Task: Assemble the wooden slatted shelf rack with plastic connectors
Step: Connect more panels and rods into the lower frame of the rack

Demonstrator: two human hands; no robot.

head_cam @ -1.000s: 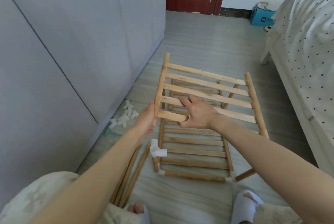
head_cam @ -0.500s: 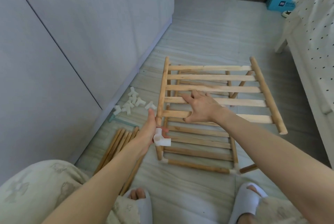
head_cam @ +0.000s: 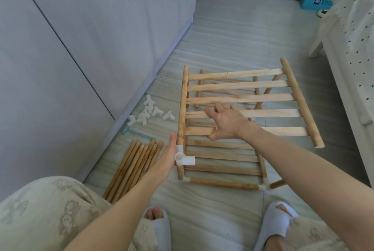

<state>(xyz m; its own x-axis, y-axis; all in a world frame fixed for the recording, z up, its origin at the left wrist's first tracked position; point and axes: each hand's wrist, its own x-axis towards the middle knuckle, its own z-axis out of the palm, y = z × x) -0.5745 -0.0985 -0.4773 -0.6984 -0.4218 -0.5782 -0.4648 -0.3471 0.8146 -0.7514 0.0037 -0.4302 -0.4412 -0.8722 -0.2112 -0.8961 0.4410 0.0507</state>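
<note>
- At frame centre, the right hand (head_cam: 226,123) grips a slat of the raised panel (head_cam: 242,99).
- Left hand (head_cam: 169,156) holds a connector (head_cam: 183,156) on the panel's near-left rail end.
- Step: capping corners. Next likely needs another connector from the pile (head_cam: 149,112), centre left.

Two slatted panels are in sight: the upper slatted panel (head_cam: 242,101), five slats across, under the right hand's fingers (head_cam: 212,113), and the lower slatted panel (head_cam: 220,155) beneath them. One white connector (head_cam: 183,158) sits at the left hand's fingertips (head_cam: 173,137). Left of those fingertips lie loose dowels (head_cam: 131,169) — about seven — and a heap of spare connectors (head_cam: 149,112), too tangled to count exactly.
</note>
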